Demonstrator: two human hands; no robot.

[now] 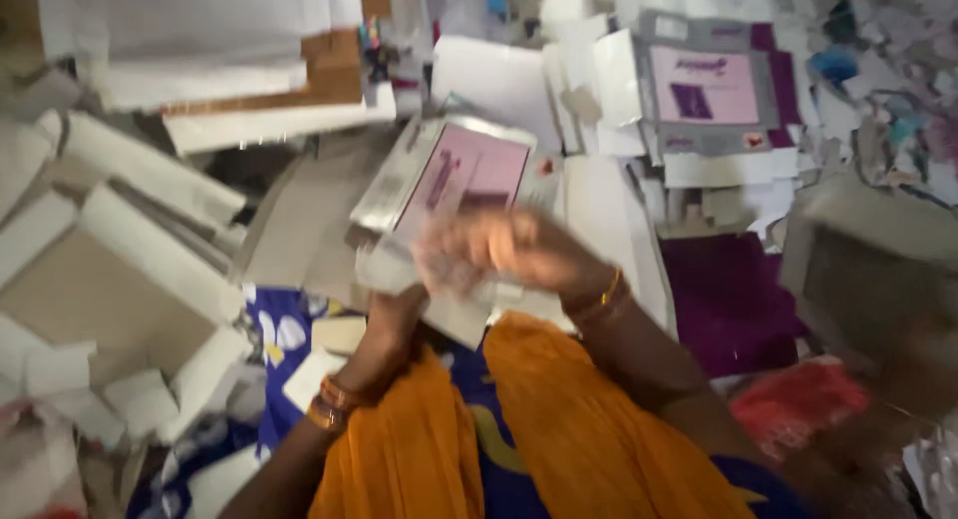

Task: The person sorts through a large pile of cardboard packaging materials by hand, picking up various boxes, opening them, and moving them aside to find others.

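Observation:
A flat, unfolded pink and grey carton blank [454,180] sits tilted in front of me, blurred by motion. My left hand [391,319] grips its lower edge from underneath, thumb side up, bangles on the wrist. Over the carton's near end lies my right hand [504,248], fingers curled on the cardboard, also blurred, with a gold bangle at the wrist. An orange cloth [519,419] drapes over my lap below both hands.
Stacks of the same pink and grey carton blanks [704,95] stand at the back right. White card sheets and brown cardboard pieces [150,230] lie heaped at the left. A purple sheet [728,299] and a red bag [798,399] lie at the right.

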